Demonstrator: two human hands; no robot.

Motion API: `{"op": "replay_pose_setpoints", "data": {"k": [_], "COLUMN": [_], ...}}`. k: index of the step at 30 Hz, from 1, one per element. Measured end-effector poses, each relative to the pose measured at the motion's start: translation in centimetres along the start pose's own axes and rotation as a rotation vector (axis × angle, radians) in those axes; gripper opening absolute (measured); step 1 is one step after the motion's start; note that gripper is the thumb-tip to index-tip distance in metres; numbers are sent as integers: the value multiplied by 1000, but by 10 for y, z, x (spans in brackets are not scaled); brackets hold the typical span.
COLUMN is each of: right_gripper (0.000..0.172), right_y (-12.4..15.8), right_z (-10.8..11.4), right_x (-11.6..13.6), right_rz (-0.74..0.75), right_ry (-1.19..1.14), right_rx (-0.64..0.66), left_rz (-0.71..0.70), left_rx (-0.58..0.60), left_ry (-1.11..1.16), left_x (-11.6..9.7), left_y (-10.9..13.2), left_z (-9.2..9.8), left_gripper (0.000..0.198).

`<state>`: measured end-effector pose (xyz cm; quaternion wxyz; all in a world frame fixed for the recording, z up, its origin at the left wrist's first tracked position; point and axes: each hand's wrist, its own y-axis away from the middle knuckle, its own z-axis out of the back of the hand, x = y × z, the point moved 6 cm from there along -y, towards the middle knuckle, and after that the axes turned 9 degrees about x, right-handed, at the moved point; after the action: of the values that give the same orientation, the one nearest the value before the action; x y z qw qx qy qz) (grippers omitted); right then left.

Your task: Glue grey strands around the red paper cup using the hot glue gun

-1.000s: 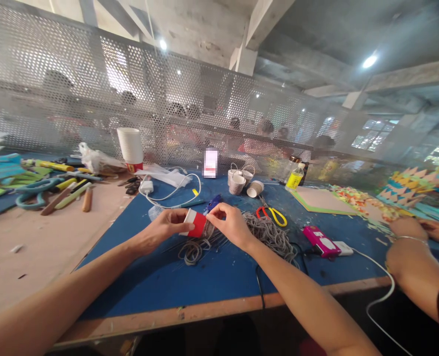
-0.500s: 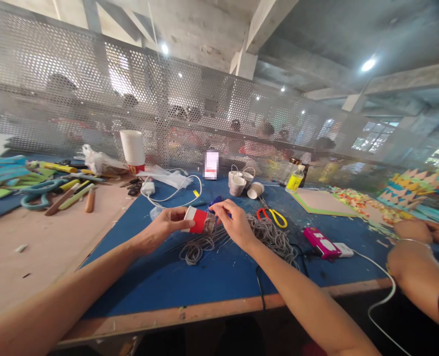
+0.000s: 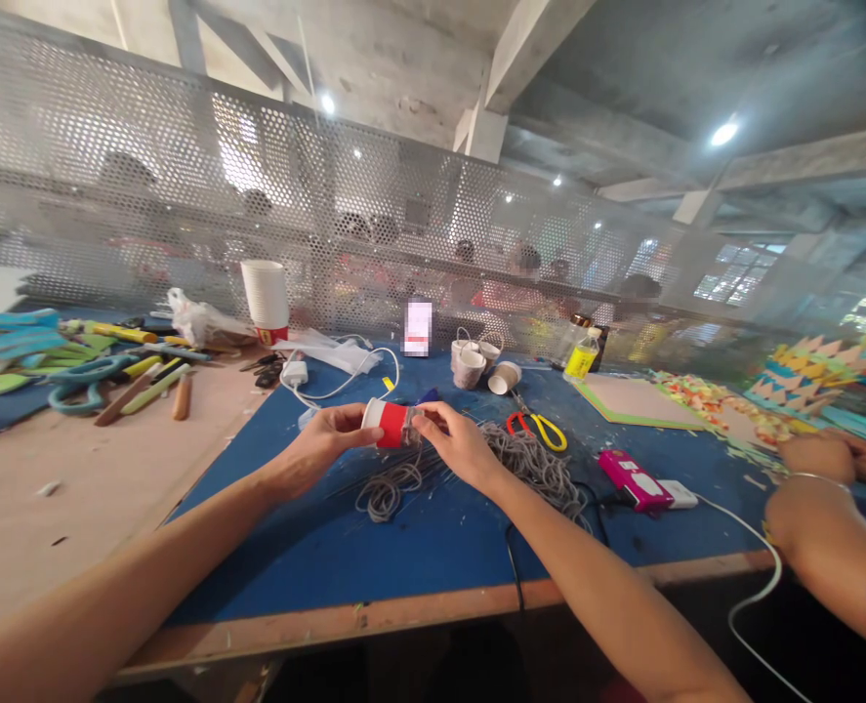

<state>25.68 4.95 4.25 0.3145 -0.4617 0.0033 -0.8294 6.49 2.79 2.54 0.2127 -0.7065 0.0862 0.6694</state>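
A red and white paper cup [image 3: 391,426] lies on its side in the air above the blue table surface, with grey cord [image 3: 409,430] wound round its right end. My left hand [image 3: 328,436] is closed round the cup's white rim end. At the wrapped end, the fingers of my right hand [image 3: 451,437] pinch the cord against the cup; some fingertips are hidden. Below the cup rests a small coil of grey cord [image 3: 384,496]. A larger tangle of grey cord [image 3: 539,469] spreads beside and under my right hand.
Behind are cord-covered cups [image 3: 469,363], a phone [image 3: 418,327] and stacked paper cups [image 3: 265,293]. Scissors [image 3: 546,430] and a magenta box [image 3: 632,480] with a white cable lie right. Tools [image 3: 140,391] crowd the left. Another person's arm [image 3: 820,527] reaches in at far right.
My right hand has come down and slightly left onto the wrapped end of the cup, its fingers now pressed there. The cup has shifted slightly up in my left hand.
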Motion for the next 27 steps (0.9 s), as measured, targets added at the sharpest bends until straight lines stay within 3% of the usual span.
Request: {"op": "replay_pose_setpoints", "data": {"k": [16, 27], "right_gripper": [38, 31], "right_y": [5, 5], "right_z": [1, 7], "right_x": [18, 23], "right_rz": [273, 262], "right_ry": [123, 59], "right_rx": [-58, -62], "left_rz": [83, 47], "left_rx": [-42, -15], "left_ry": [154, 134], "left_x": [5, 3], "left_y": [-1, -1], "left_z": [4, 3], "left_gripper": [28, 27]}}
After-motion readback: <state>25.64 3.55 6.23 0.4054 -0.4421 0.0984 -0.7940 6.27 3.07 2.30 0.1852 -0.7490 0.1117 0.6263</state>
